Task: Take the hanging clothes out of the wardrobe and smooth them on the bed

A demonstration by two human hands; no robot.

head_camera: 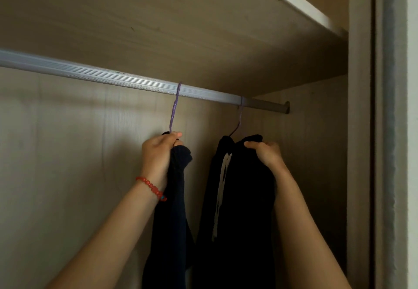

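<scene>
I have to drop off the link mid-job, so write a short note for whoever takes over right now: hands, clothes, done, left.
Left hand: grip closed on the top of the dark navy garment, right under its purple hanger.
Right hand: grips the top of the black garment with a pale drawstring, on the second purple hanger.
Both hangers are hooked on the wardrobe rail, near its right end.
Done: both garments gripped. Nothing is off the rail.
Left: lift both hangers off, carry the clothes to the bed (out of view) and smooth them there.
</scene>
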